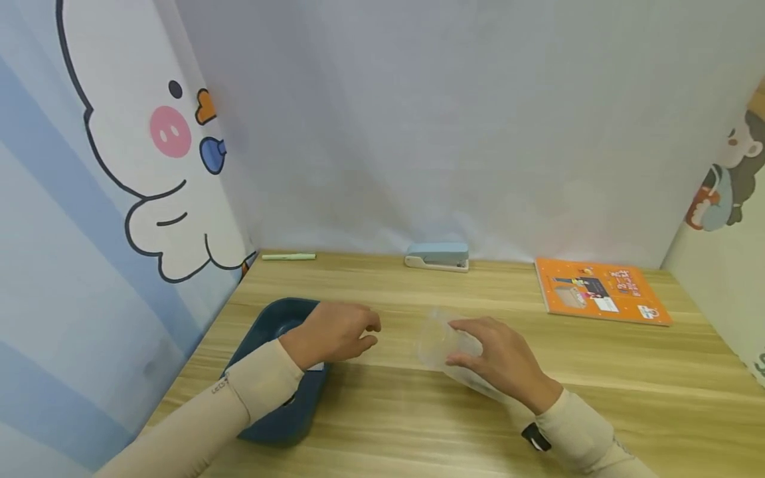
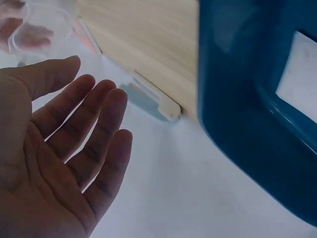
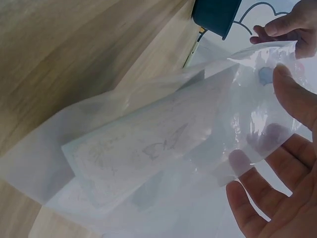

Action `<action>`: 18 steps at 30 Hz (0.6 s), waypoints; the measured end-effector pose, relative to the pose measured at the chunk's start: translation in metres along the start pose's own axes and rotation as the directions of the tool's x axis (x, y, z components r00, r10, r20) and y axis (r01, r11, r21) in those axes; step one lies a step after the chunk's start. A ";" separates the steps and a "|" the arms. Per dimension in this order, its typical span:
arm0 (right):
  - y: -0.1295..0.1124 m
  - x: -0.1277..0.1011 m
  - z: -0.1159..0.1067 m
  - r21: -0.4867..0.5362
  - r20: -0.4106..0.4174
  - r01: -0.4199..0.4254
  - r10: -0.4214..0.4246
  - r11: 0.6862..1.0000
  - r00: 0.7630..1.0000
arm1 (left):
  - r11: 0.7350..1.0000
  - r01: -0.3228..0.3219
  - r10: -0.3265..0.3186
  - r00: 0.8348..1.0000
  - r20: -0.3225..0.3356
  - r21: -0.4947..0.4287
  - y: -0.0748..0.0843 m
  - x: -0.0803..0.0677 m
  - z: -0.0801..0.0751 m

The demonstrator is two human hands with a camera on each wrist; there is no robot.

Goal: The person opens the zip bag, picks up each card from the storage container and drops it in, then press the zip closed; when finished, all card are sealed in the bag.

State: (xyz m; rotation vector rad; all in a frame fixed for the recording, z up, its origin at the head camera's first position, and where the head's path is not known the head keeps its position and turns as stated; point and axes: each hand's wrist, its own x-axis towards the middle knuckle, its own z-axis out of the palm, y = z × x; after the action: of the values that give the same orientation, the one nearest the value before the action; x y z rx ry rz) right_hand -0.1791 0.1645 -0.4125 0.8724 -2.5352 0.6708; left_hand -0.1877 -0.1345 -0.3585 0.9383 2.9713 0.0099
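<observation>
Loosely, right hand (image 1: 508, 362) holds plastic bag (image 3: 163, 148).

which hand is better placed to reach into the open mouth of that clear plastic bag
Left, probably. The right hand already grips the clear plastic bag, holding its mouth open toward the left. The left hand is free, fingers relaxed, hovering just beside that opening, above the dark blue tray.

Bright, even, soft light; faint shadows; wide-angle edge bending (head view); wrist views blurry.
</observation>
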 end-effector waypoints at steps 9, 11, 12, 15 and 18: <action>-0.002 -0.005 -0.001 0.012 0.017 -0.013 0.013 1.000 1.000 | 0.988 0.138 -0.136 0.990 0.047 -0.066 -0.031 -0.022 -0.005; -0.003 -0.005 -0.001 0.015 0.017 -0.015 0.015 1.000 1.000 | 0.984 0.163 -0.158 0.985 0.072 -0.069 -0.037 -0.025 -0.006; -0.003 -0.005 -0.001 0.014 0.017 -0.016 0.016 1.000 1.000 | 0.983 0.169 -0.163 0.983 0.080 -0.066 -0.042 -0.026 -0.005; -0.002 -0.004 -0.001 0.013 0.007 -0.008 0.008 1.000 1.000 | 0.981 0.187 -0.180 0.978 0.110 -0.055 -0.053 -0.030 -0.004; 0.000 -0.002 0.000 0.016 -0.001 0.001 -0.001 1.000 1.000 | 0.979 0.200 -0.191 0.971 0.141 -0.049 -0.065 -0.034 -0.001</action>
State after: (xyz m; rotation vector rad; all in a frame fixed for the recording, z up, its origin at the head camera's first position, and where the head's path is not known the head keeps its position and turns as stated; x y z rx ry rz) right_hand -0.1774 0.1660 -0.4133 0.8785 -2.5319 0.6913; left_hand -0.1971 -0.2069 -0.3581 0.6098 2.9037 0.0344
